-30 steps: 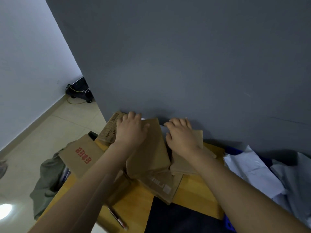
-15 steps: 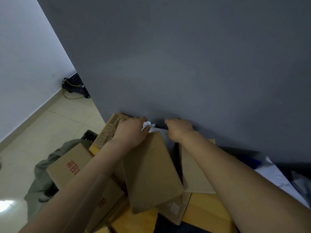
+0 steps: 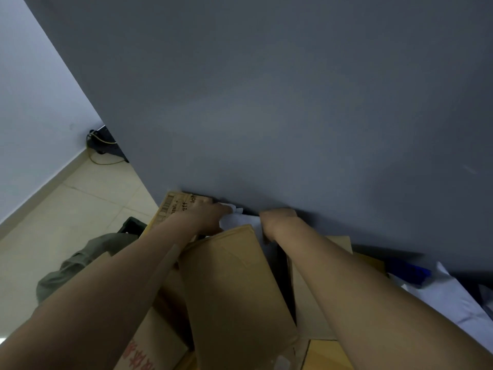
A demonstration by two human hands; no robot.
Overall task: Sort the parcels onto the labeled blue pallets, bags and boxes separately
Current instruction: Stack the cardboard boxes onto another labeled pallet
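Several brown cardboard boxes are piled against a grey partition. The largest box [image 3: 232, 284] lies in the middle between my forearms, and a second plain box [image 3: 306, 303] lies under my right arm. Behind them a white bag [image 3: 241, 221] is wedged against the partition. My left hand [image 3: 205, 214] reaches over the far end of the big box and pinches the bag's left corner. My right hand [image 3: 277, 222] curls its fingers down over the bag's right edge, with the fingertips hidden.
A printed box [image 3: 173, 206] sits at the far left and a box with red characters [image 3: 141, 353] at the lower left. White bags [image 3: 448, 295] and a bit of blue pallet [image 3: 410, 271] lie right. Grey-green cloth [image 3: 80, 263] and a cabled black device [image 3: 104, 142] are on the floor.
Both hands have moved from lying flat on the box tops to the gap at the partition and taken hold of the white bag. The view has come closer to the pile.
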